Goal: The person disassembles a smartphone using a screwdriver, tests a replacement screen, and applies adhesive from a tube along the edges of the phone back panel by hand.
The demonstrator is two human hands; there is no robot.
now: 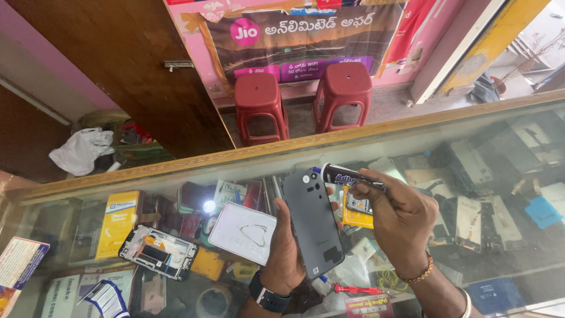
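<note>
My left hand (283, 253) holds a dark grey phone back cover (312, 224) upright over the glass counter, thumb along its left edge. My right hand (400, 218) grips a small dark tube of adhesive (344, 175), its tip touching the top edge of the cover near the camera holes. A black watch sits on my left wrist, and bead and metal bracelets circle my right wrist.
An opened phone frame (158, 252) and a white panel (242, 233) lie on the glass counter (500, 176) to the left. A red screwdriver (356, 290) lies near the front. Phone parts fill the case below. Two red stools (259, 106) stand beyond the wooden counter edge.
</note>
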